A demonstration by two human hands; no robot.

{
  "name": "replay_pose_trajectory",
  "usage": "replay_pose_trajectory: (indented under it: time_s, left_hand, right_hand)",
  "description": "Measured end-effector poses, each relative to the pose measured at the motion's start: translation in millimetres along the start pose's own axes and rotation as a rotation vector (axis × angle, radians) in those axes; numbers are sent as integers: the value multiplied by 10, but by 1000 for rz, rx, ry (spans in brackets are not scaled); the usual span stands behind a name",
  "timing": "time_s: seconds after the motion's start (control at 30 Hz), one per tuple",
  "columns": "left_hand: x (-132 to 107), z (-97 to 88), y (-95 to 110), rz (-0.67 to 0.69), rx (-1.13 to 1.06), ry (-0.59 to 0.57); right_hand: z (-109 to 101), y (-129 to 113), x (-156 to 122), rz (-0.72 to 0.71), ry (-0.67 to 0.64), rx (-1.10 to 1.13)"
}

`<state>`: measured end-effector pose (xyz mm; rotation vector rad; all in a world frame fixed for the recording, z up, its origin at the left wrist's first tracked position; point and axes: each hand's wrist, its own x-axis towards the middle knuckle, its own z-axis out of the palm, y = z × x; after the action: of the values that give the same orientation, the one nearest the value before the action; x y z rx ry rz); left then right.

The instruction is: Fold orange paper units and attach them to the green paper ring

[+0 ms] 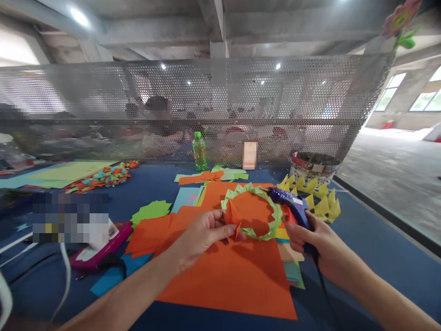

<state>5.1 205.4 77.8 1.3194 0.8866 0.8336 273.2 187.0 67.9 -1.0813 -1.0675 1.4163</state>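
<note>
Between the thumb and fingers of my left hand [213,227] is a folded orange paper piece [233,215], held over the left edge of a green paper ring [274,224]. My right hand [312,236] is wrapped round the handle of a dark blue glue gun [292,202]. Its nozzle points left, above the ring's upper right side, apart from the orange piece. The ring has a zigzag edge and lies on large orange paper sheets [223,280]. Part of the glue gun's grip is hidden by my fingers.
A yellow zigzag paper ring [322,204] lies at right, before a newsprint-covered basket [315,165]. A green bottle [199,151] stands by the perforated partition [206,101]. Small folded papers [110,177], a magenta device [99,250] and white cables [65,262] are at left.
</note>
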Motion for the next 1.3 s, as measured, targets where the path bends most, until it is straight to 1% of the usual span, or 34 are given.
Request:
replay_pose_trajectory:
  time_s: [0.13,0.2,0.27,0.37,0.47,0.53,0.6,0.7,0.77,0.87,0.97,1.1,1.17,1.23,1.3]
  left_hand:
    - [-17,112,48,-6,27,-28]
    - [-10,184,62,-21,51,-35]
    - [10,255,42,-31,70,-38]
    - [43,337,-37,-33,85,-51]
    - [45,362,-95,-40,69,-68]
    - [21,345,-88,-50,50,-96]
    - [-12,305,-51,-85,-21,-160]
    - [-44,229,3,-163,-195,-264]
    - [-43,194,6,-189,-260,-293]
    - [-23,184,-27,-204,-289,-331]
    - [-11,203,-48,-217,-339,-378]
    - [-11,229,-32,-234,-332,-385]
    - [-6,245,-31,-227,-286,-376]
    - [5,260,-38,-216,-188,-332]
    - [20,263,-29,-199,-83,-264]
  right_hand:
    - [303,-85,-51,-1,48,145]
    - [432,-130,-48,-13,44,180]
    - [526,-149,-18,-38,3,194]
    - [597,-114,47,-43,-73,192]
    - [599,-38,81,0,-107,164]
    - [579,-2,78,19,-123,155]
    - [556,13,67,34,-139,161]
    - [531,15,56,50,-159,179]
    - [526,15,57,45,-183,185]
    - [527,16,60,31,-226,187]
    - [528,13,58,28,-224,180]
    - [523,12,49,40,-196,166]
    - [520,14,48,37,-193,166]
    - [514,14,50,21,-188,158]
    - [497,5,56,-4,-168,131]
